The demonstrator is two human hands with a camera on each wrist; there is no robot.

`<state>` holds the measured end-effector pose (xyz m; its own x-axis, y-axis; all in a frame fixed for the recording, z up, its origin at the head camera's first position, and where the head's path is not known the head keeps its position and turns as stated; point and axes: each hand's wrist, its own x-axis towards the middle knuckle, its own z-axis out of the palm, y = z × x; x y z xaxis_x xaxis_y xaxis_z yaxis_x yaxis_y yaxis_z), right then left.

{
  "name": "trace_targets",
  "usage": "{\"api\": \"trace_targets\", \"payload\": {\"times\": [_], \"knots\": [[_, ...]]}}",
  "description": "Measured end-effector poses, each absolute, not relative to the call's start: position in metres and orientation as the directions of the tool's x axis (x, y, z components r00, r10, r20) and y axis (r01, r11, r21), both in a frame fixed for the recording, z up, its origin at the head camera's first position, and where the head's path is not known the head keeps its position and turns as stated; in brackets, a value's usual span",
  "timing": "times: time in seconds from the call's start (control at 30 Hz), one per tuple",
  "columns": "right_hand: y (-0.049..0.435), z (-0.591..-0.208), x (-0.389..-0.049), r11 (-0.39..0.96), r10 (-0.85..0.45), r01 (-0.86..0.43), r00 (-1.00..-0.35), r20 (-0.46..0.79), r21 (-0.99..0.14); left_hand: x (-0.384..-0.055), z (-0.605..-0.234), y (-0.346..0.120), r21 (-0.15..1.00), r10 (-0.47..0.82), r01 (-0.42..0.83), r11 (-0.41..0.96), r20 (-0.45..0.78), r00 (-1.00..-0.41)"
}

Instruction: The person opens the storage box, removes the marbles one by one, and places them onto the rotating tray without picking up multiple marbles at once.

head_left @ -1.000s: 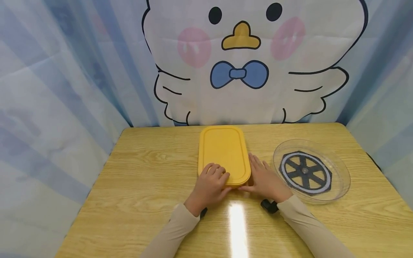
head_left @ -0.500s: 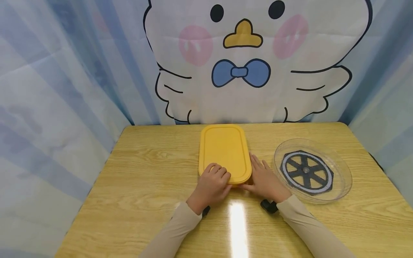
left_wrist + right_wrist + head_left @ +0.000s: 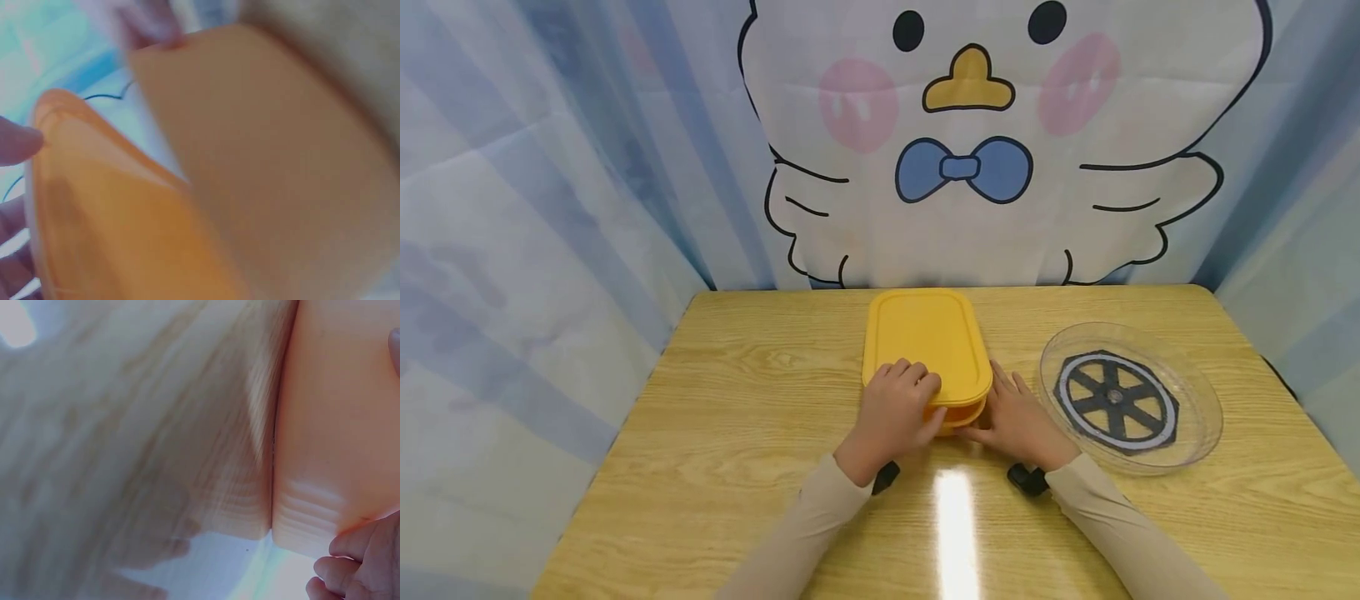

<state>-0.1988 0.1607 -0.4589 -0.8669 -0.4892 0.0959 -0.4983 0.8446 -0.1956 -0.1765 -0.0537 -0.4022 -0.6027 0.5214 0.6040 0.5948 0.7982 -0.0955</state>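
Note:
A yellow rectangular lid [image 3: 925, 342] sits tilted on a yellow box [image 3: 958, 421], its near end raised so that a gap shows at the front. My left hand [image 3: 895, 408] grips the lid's near edge, fingers over the top. In the left wrist view the underside of the lid [image 3: 269, 156] stands away from the box's rim [image 3: 59, 103], and part of the inside shows. My right hand [image 3: 1022, 421] holds the box's near right corner, thumb at the front and fingers along the side. In the right wrist view those fingers [image 3: 350, 562] lie against the box wall [image 3: 337, 425].
Right of the box, a clear round dish [image 3: 1202, 417] stands on the wooden table [image 3: 737, 417], with a dark wheel-shaped piece [image 3: 1116, 400] showing in it. A curtain [image 3: 970, 225] with a cartoon bird hangs behind the table's far edge.
My left hand has raised the lid's near end, and a gap has opened between lid and box. The right hand has stayed at the box's corner.

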Motion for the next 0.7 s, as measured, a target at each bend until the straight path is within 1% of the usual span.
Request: {"api": "trace_targets", "payload": {"times": [0.17, 0.27, 0.37, 0.47, 0.57, 0.7], "knots": [[0.161, -0.457, -0.197, 0.844, -0.49, -0.499, -0.867, 0.094, -0.198, -0.184, -0.369, -0.052, -0.031, 0.509, 0.584, 0.811, 0.527, -0.68], [0.16, -0.456, -0.197, 0.846, -0.482, -0.489, -0.872, 0.086, -0.215, -0.193, -0.346, -0.054, -0.004, 0.511, 0.572, 0.82, 0.456, -0.729], [0.161, -0.458, -0.198, 0.848, -0.476, -0.481, -0.876, 0.08, -0.223, -0.207, -0.321, -0.057, 0.053, 0.512, 0.569, 0.821, 0.373, -0.774], [0.161, -0.46, -0.2, 0.844, -0.477, -0.48, -0.876, 0.076, -0.238, -0.224, -0.297, -0.065, 0.157, 0.496, 0.549, 0.821, 0.28, -0.822], [0.162, -0.462, -0.202, 0.839, -0.481, -0.483, -0.874, 0.074, -0.25, -0.242, -0.274, -0.074, 0.276, 0.459, 0.499, 0.821, 0.201, -0.866], [0.163, -0.464, -0.204, 0.838, -0.485, -0.489, -0.871, 0.08, -0.242, -0.267, -0.251, -0.089, 0.417, 0.39, 0.415, 0.809, 0.149, -0.909]]}}
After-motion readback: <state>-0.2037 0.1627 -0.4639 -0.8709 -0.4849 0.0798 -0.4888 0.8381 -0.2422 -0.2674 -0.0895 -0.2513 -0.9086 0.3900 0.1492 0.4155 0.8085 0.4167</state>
